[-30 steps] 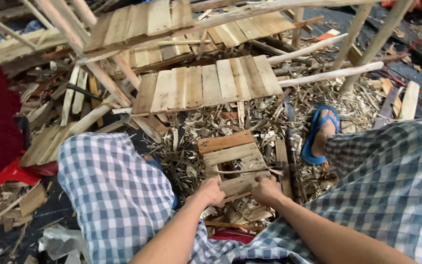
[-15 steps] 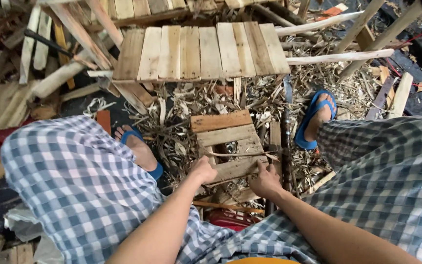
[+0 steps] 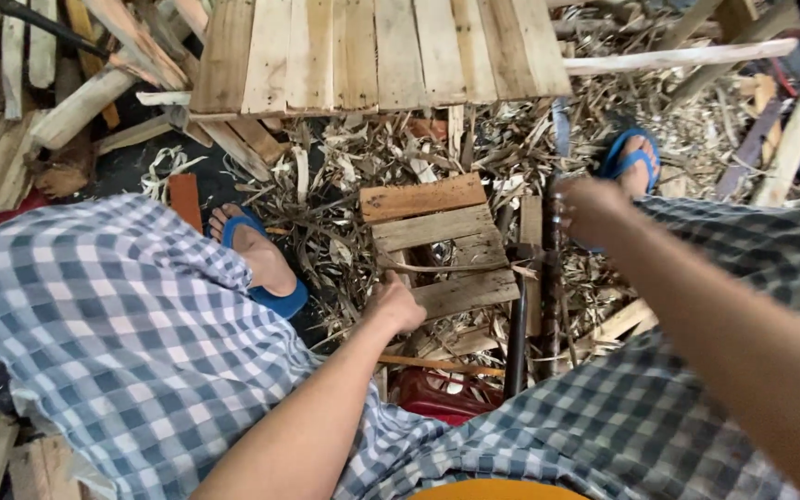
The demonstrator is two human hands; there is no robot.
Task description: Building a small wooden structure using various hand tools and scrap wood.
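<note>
I sit in a rough woodworking yard: pale slatted wooden panels (image 3: 377, 56) stacked ahead, loose timber offcuts (image 3: 67, 106) piled left, dry wood shavings and splinters (image 3: 344, 185) carpeting the ground.

Floor: covered in wood shavings (image 3: 363, 167) and offcuts. Beyond the hands lies a slatted wooden panel (image 3: 372, 56); loose planks (image 3: 67, 102) are stacked far left. Lighting: daylight.

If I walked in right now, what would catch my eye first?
Probably the small slatted wooden panel in the middle of the floor, with the left hand resting on its near edge. To its right, the right hand is raised, blurred, near the top of a dark upright rod. All around lie pale wood shavings, with a larger plank panel at the top.
</note>
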